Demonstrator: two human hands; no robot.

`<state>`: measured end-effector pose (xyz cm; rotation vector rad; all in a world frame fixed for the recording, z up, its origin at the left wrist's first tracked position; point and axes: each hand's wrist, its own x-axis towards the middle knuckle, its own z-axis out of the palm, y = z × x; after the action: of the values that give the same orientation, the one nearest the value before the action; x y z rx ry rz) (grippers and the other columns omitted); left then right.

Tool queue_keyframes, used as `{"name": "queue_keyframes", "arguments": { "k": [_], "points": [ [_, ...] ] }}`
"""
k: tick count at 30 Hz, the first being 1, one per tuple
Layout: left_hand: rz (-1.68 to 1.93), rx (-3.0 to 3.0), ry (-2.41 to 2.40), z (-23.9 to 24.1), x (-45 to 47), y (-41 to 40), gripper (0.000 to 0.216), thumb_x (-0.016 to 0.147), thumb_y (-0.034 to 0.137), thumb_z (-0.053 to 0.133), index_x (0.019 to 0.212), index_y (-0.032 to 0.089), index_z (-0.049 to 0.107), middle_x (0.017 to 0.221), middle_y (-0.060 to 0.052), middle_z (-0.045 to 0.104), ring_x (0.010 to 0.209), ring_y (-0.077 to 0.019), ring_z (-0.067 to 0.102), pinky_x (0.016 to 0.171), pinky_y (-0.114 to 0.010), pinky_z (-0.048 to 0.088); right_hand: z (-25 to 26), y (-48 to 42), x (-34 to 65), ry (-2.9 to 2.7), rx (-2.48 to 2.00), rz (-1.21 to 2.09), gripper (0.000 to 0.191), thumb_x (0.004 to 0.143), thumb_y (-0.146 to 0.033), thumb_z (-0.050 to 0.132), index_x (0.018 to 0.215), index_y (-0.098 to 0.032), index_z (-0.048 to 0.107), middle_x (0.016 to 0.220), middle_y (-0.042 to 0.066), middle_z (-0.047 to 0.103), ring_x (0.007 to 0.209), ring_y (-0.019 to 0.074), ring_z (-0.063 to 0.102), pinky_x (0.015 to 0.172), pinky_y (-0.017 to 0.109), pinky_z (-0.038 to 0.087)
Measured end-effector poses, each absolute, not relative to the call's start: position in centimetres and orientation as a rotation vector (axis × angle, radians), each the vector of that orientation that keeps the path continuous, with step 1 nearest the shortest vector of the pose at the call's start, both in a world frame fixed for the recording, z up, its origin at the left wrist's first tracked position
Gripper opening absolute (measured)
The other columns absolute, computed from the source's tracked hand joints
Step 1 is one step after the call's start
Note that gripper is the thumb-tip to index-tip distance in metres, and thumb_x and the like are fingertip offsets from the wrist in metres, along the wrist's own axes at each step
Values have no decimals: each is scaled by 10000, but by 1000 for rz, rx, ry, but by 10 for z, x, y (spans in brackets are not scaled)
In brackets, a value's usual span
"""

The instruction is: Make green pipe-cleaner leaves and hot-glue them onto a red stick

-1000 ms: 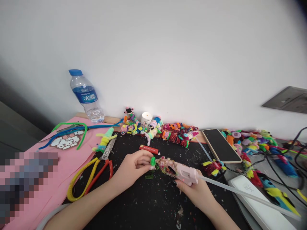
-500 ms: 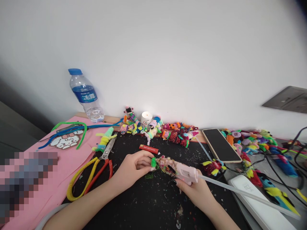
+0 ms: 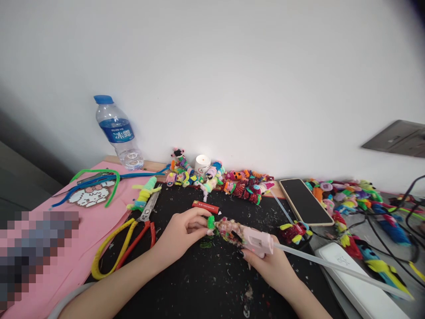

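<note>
My left hand (image 3: 187, 229) pinches a small bright green fuzzy piece (image 3: 210, 222), which looks like pipe cleaner, between thumb and fingertips. Wrapped round the handle of a pale pink hot glue gun (image 3: 258, 241) is my right hand (image 3: 270, 266). The gun's front end, crusted with fuzz and glue, points left and its tip is right at the green piece; whether they touch I cannot tell. A long translucent glue stick (image 3: 332, 265) juts out of the gun's back. Just behind the green piece lies a red lighter (image 3: 206, 207).
Large scissors (image 3: 144, 221) with yellow and red handles lie at left, beside a yellow-green pipe-cleaner figure (image 3: 144, 195). Several figures (image 3: 244, 188) line the wall near a white cup (image 3: 202, 164). A water bottle (image 3: 117, 135) stands back left. A phone (image 3: 305, 201), white power bank (image 3: 352, 274) and cables (image 3: 381, 239) are right.
The green piece and the gun's tip are slightly farther left and up, with a very small shift of both hands. Both grips stay the same.
</note>
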<state>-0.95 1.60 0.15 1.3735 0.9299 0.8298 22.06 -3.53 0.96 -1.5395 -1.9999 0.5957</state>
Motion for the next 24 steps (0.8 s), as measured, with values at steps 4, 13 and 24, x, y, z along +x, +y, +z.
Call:
{"name": "queue_keyframes", "arguments": {
  "k": [4,13,24],
  "points": [
    [842,1387,938,0,-10,17,232,734,162,606,963,159,569,777,-26,691,780,-179,656,736,-265,501,13,-35,219,-2005,-1503,594,170,755,-277,541,838,-205,671,745,36,661,664,199,618,627,280,518],
    [841,1368,950,0,-10,17,241,737,189,609,971,163,557,791,-33,696,794,-186,661,773,-282,505,7,-38,222,-1993,-1532,625,157,776,-313,529,753,-206,641,653,20,605,595,180,595,555,258,506],
    [824,1382,929,3,-10,17,216,743,175,604,958,171,577,771,-10,701,777,-167,662,742,-250,503,9,-37,221,-2004,-1544,609,150,766,-296,529,759,-213,654,678,26,640,616,190,612,547,259,503]
  ]
}}
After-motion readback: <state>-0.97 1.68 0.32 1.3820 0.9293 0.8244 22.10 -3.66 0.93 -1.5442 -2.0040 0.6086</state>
